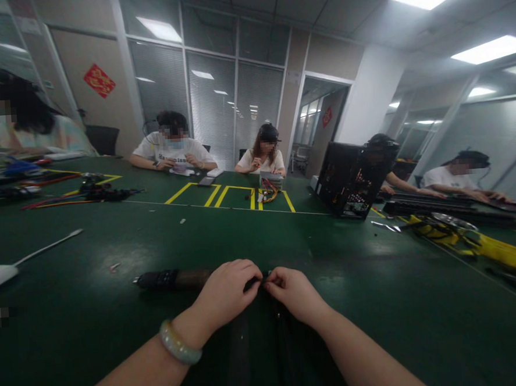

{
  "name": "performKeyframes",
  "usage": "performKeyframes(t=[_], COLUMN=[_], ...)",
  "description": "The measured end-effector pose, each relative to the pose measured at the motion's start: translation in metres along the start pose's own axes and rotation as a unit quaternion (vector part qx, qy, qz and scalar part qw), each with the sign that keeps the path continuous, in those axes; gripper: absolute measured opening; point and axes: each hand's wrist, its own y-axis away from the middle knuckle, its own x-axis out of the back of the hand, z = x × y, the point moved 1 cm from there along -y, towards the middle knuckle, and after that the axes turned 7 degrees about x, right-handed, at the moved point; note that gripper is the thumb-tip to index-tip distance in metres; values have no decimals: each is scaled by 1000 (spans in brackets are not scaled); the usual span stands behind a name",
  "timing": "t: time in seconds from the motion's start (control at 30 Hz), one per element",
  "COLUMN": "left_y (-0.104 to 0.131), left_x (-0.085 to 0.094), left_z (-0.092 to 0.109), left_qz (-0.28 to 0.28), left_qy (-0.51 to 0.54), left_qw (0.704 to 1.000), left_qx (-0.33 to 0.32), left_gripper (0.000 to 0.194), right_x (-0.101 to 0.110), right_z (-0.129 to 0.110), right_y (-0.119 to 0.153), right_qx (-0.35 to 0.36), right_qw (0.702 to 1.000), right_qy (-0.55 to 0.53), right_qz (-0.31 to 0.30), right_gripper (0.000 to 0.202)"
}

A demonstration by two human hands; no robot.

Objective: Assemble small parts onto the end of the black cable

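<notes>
On the green table lies a long cylindrical tool (176, 279) with a dark ribbed end and a brown middle, pointing left. My left hand (229, 289), with a bracelet (180, 343) on the wrist, rests over its right part, fingers bent round a small dark piece. My right hand (295, 292) is close beside it, thumb and fingertips pinched at a small dark part that is mostly hidden. The fingertips of both hands almost meet. Below them, dark cable-like strips (285, 348) run toward the near edge.
Several people sit across the table (225, 236). A black computer case (344, 179) stands at the back right, near a yellow tool bag (506, 253). Wires (104, 192) lie at the back left, a white item with a thin stem (1, 275) at the left.
</notes>
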Motion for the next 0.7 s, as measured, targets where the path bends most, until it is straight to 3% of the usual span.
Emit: performKeyframes(t=[0.33,0.53,0.7], left_y=[-1,-1,-1], left_x=[0,0,-3], left_z=[1,1,-3], left_qz=[-11,2,-2], left_qy=[-9,-16,-20], left_qw=[1000,999,1000], left_qx=[-7,28,-11], left_gripper=[14,20,13], right_x=[1,1,1], right_z=[-1,0,0], right_y=[0,0,0], right_qx=[2,-6,-1], right_qw=[1000,1000,1000], right_qy=[-8,-5,2], right_qz=[-1,-8,-3], right_gripper=[10,10,10])
